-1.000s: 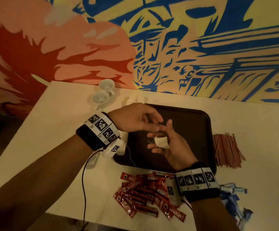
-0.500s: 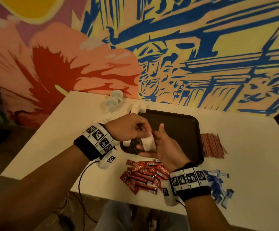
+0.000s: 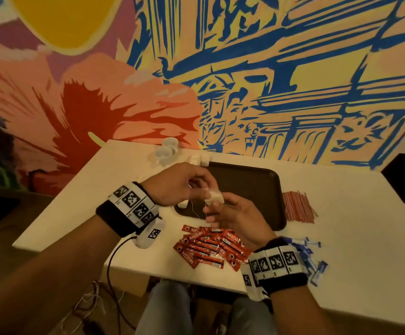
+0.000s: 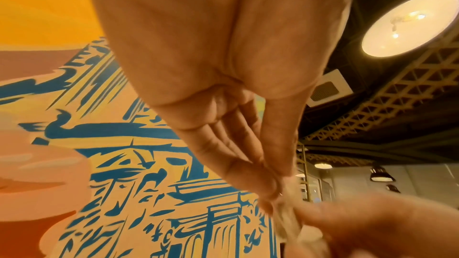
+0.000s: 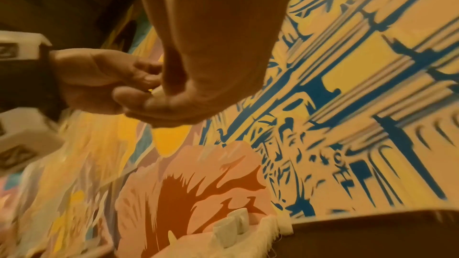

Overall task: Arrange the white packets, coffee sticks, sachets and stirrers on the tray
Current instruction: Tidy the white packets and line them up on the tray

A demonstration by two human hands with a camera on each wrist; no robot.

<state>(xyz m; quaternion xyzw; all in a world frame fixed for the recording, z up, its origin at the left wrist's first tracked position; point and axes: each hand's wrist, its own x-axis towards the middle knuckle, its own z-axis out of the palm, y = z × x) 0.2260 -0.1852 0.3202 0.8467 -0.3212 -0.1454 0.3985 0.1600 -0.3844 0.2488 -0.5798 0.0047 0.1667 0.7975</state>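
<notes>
Both hands meet above the near-left corner of the dark tray (image 3: 249, 184), working one white packet (image 3: 214, 198) between them. The left hand (image 3: 179, 184) pinches the packet's upper edge with curled fingertips; the right hand (image 3: 235, 213), palm up, grips its lower part with thumb and fingers, a thin string dangling below. Half a second ago the packet sat lower against the right palm; now it is raised between the two sets of fingertips, and the view has tipped up, showing more mural and the person's knees under the table (image 3: 341, 213). The tray holds nothing visible. Red Nescafé coffee sticks (image 3: 206, 250) lie heaped near the table's front edge, blue sachets (image 3: 310, 255) beside the right wrist, brown stirrers (image 3: 297, 207) right of the tray, more white packets (image 3: 200, 160) and two small cups (image 3: 166, 151) at the far left.
</notes>
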